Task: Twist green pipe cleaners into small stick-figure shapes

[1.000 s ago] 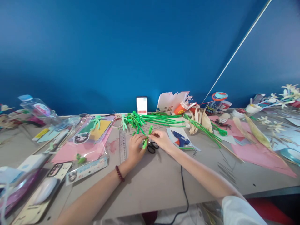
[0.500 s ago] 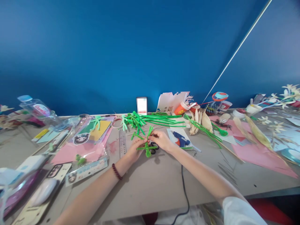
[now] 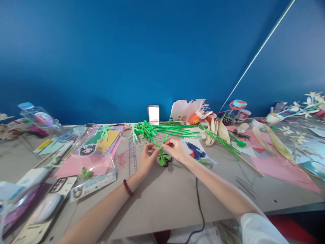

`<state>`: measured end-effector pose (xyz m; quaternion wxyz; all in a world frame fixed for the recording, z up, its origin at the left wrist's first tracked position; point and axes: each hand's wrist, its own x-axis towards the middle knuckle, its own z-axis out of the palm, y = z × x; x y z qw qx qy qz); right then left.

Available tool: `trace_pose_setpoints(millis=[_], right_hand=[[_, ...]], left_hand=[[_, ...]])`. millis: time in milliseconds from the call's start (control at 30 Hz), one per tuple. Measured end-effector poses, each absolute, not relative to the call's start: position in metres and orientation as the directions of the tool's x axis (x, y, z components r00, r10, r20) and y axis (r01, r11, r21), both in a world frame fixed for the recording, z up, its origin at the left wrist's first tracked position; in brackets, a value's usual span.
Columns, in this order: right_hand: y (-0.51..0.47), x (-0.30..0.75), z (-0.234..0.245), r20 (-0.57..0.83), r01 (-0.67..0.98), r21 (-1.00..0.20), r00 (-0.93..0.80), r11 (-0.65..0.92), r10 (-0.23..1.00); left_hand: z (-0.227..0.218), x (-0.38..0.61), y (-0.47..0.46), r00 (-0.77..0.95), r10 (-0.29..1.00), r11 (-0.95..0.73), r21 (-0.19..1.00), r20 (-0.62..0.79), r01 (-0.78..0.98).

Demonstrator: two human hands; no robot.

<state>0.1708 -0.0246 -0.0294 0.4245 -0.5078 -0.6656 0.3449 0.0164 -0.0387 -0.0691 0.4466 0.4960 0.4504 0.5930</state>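
My left hand (image 3: 147, 156) and my right hand (image 3: 175, 149) meet over the middle of the grey table (image 3: 167, 196). Both pinch a twisted green pipe-cleaner figure (image 3: 161, 154), the left at its left branch, the right at its upper right tip. The figure hangs upright between them, its lower end just above black scissors (image 3: 166, 159) lying on the table. A dark bead bracelet (image 3: 127, 187) sits on my left wrist.
Behind the hands lie a heap of green pipe cleaners (image 3: 162, 129), a steel ruler (image 3: 132, 154) and a blue glue gun (image 3: 195, 150) with its black cord (image 3: 200, 210). Pink paper and sticker packs (image 3: 93, 152) cover the left; dried husks (image 3: 215, 130), pink sheets and paper flowers (image 3: 299, 137) fill the right.
Both hands lifted slightly and moved back while turning the green figure; it went from lying crosswise to hanging upright between the fingertips.
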Motion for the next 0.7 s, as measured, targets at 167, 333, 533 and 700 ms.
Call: trace_pose_setpoints(millis=[167, 333, 533, 700], right_hand=[[-0.0294, 0.1663, -0.0291, 0.183, 0.414, -0.887, -0.087, 0.203, 0.979], [-0.0315, 0.1640, -0.0323, 0.166, 0.407, -0.891, -0.119, 0.200, 0.979], [-0.0282, 0.1671, -0.0312, 0.095, 0.406, -0.896, -0.220, 0.180, 0.971], [-0.0245, 0.1728, -0.0263, 0.205, 0.439, -0.838, -0.300, 0.325, 0.932]], left_hand=[[-0.0671, 0.0110, -0.0404, -0.063, 0.876, -0.441, 0.847, 0.478, 0.297], [-0.0696, 0.0101, -0.0431, 0.056, 0.839, -0.523, 0.774, 0.542, 0.357], [-0.0713, 0.0115, -0.0385, 0.042, 0.856, -0.507, 0.822, 0.515, 0.259], [-0.0720, 0.0109, -0.0335, 0.130, 0.955, -0.257, 0.963, 0.265, -0.080]])
